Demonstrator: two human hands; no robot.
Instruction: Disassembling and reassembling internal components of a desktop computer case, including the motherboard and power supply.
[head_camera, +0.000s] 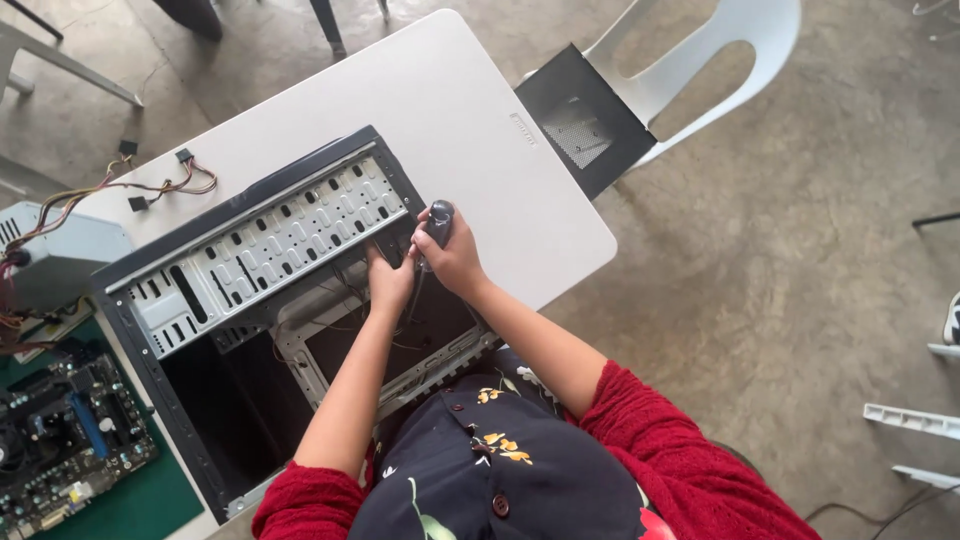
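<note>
An open computer case (250, 250) with a perforated metal drive bay lies on its side on a white table (470, 130). My left hand (388, 282) reaches into the case by the front end of the drive bay, fingers curled against the metal. My right hand (452, 258) is shut on a screwdriver with a dark grey handle (440, 220), held upright at the case's front corner. The tip is hidden behind my hands. Both sleeves are red.
A motherboard (70, 440) lies on a green mat at the left. A grey power supply (55, 255) with coloured cables (150, 185) sits at the table's far left. A black side panel (585, 120) leans on a white plastic chair (720, 60).
</note>
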